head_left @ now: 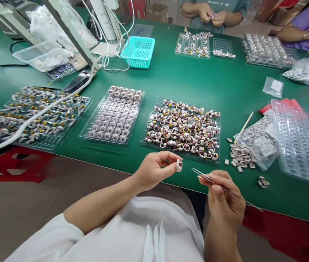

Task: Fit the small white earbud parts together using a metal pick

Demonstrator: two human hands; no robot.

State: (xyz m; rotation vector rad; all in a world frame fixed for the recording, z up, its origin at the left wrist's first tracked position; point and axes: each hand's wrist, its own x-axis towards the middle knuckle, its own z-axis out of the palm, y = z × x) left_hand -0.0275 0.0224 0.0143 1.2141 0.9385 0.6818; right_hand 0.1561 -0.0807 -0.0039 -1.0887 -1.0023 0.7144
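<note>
Now Pinched: A Pale, Rounded Part (178, 166)

Off-white outside, it shows a dark, glossy patch on its right side. The grip of the left hand (150, 171) is clamped on it, near the front edge of the green worktop (168, 80). The grip of the right hand (222, 194) is closed around slim, silvery tweezers (204, 176), whose tips point toward the part without touching it.

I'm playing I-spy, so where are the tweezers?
In the head view, the tweezers are right of centre, held in the right hand, pointing toward the left hand.
</note>
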